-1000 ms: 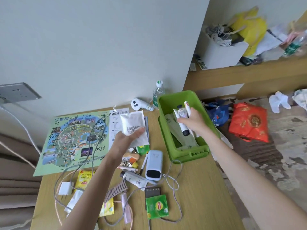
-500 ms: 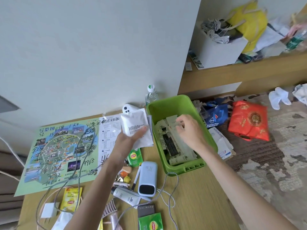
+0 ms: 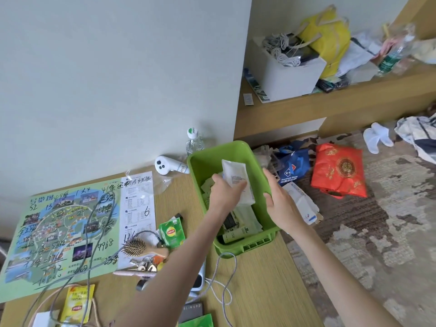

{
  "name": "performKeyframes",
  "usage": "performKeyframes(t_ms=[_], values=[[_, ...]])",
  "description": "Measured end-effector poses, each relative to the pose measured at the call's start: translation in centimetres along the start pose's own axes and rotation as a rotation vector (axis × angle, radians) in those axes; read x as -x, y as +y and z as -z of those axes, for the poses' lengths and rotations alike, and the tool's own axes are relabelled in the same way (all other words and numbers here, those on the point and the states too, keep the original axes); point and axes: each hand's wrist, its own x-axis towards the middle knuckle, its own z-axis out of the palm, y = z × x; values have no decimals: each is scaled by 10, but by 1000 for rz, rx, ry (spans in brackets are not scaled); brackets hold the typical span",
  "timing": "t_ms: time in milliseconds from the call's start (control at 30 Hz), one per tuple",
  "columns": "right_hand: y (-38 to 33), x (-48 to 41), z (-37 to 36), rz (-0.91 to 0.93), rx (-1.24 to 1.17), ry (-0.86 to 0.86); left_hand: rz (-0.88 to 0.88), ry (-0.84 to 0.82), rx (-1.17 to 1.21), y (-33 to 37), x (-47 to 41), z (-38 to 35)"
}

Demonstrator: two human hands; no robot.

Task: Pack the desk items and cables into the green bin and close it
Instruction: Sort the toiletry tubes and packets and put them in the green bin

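The green bin stands at the desk's right edge, with tubes and packets lying in it. My left hand is inside the bin, shut on a white pouch held upright over the contents. My right hand rests empty with fingers apart on the bin's right rim. On the desk to the left lie a green tea packet, a wooden hairbrush, keys, a yellow tea packet and grey and white cables. My left arm hides most of a white power bank.
A large map sheet covers the desk's left part. A white controller and a water bottle stand by the wall. Blue bag and red bag lie on the floor right of the desk. A cluttered shelf is behind.
My left hand carried the white pouch from above the desk rightwards into the bin. My right hand let go of the tubes in the bin and moved to its right rim.
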Motion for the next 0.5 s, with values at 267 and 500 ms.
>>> performKeyframes(t_ms=[267,500], values=[[3,-2,-4,-10,38,9,197,-52,-118,0,-30,-15],[1,-2,-3,-6,98,4,-266,21,-403,1,-1,24]])
